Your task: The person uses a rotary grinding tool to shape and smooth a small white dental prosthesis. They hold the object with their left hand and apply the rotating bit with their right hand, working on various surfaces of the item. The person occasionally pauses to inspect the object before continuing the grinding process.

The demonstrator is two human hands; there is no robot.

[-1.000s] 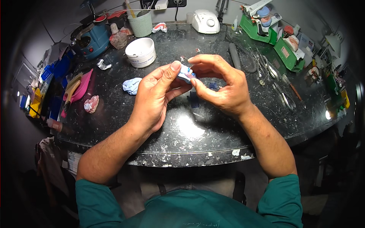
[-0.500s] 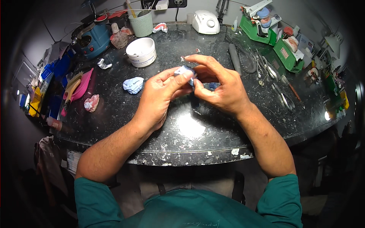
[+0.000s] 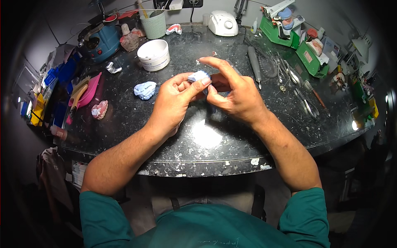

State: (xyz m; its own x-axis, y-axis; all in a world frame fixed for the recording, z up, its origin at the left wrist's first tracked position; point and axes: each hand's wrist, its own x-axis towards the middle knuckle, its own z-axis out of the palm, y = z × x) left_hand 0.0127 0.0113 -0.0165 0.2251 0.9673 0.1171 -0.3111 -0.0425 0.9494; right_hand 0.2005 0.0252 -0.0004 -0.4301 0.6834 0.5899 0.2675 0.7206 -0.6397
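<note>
Between my two hands, above the middle of the bench, is a small pale blue piece (image 3: pixel 198 76) that looks like plaster. My left hand (image 3: pixel 171 99) pinches it between thumb and bent fingers. From the other side my right hand (image 3: pixel 237 96) closes thumb and curled fingers on its edge, while the index finger stretches out above it. My fingers cover most of the piece, so its full shape is hidden. Left of my left hand lies a lumpy light blue plaster cast (image 3: pixel 145 90). Farther left sits a pink denture-like model (image 3: pixel 99 110) with white patches.
A white tub (image 3: pixel 153 56) stands beyond my left hand. A grey rotary handpiece (image 3: pixel 254 66) and metal hand tools (image 3: pixel 306 103) lie at right. At the back are a white control box (image 3: pixel 223 23) and green bins (image 3: pixel 312 60). A pink dustpan (image 3: pixel 91 89) with a brush lies left.
The piece has turned in my fingers, showing a paler face. My right index finger has lifted and straightened slightly. The whole view has shifted a little.
</note>
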